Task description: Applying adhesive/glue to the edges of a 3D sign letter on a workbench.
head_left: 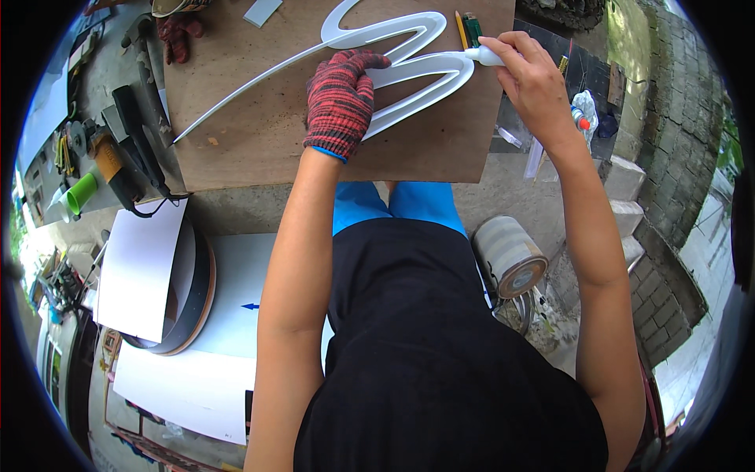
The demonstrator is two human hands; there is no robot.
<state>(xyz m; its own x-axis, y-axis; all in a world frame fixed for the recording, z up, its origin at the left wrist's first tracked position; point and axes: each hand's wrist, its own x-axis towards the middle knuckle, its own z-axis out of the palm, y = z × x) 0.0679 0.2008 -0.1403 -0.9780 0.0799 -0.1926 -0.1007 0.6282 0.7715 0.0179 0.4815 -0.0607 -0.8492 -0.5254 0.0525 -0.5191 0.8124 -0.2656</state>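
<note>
A white curved piece, shaped like a flowing script letter with raised rims (391,33), lies on a brown wooden board (259,149). My left hand (340,102), in a red and black striped knit glove, grips the middle of this letter, its index finger stretched over a stroke and the others curled. My bare right hand (535,79) pinches a small white squeeze bottle (486,56), probably of glue. The bottle is tilted left, with its nozzle at the letter's right-hand bend. Just beyond the nozzle lie a yellow pencil (461,30) and a dark green tool (473,28).
Left of the board are an orange-and-black angle grinder (112,167), a green cup (81,193) and another red glove (179,38). A small white-grey offcut (262,11) lies at the far edge. A round tin (510,256) stands low at right; white sheets (141,267) are at lower left.
</note>
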